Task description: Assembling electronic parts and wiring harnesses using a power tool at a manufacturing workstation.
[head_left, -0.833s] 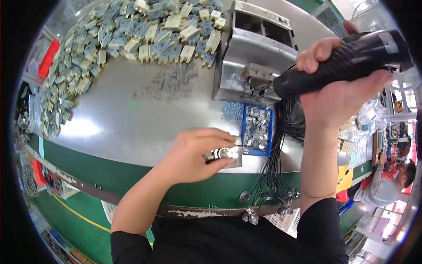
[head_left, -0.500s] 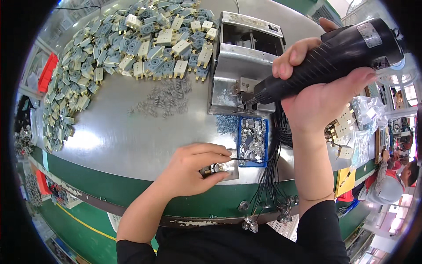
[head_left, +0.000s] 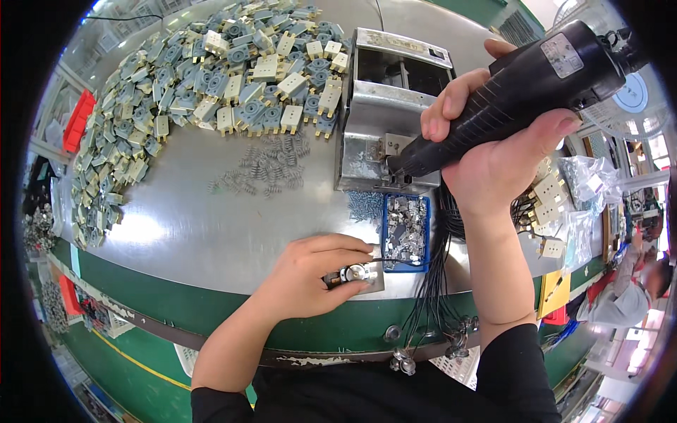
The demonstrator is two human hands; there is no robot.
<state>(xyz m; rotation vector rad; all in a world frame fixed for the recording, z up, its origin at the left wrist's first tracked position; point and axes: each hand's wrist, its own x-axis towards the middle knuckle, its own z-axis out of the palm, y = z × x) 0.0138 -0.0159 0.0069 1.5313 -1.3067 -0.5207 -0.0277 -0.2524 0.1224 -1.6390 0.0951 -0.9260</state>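
Observation:
In my right hand is a black electric screwdriver, the fingers wrapped round its ribbed body. Its nose points down and left, at the front of a metal screw feeder; whether the tip touches is hard to see. My left hand pinches a small round metal fitting between thumb and fingers, over a flat metal plate at the table's near edge. A black cable runs right from the fitting. Beside the plate stands a blue tray of small metal clips.
Loose blue screws lie between feeder and tray, and springs lie left of them. A large heap of grey and cream plug housings covers the far left. Black cables hang over the near edge. A co-worker sits far right.
My right hand and the screwdriver have shifted a little to the left, bringing the nose closer in at the feeder's front. My left hand keeps its hold on the fitting.

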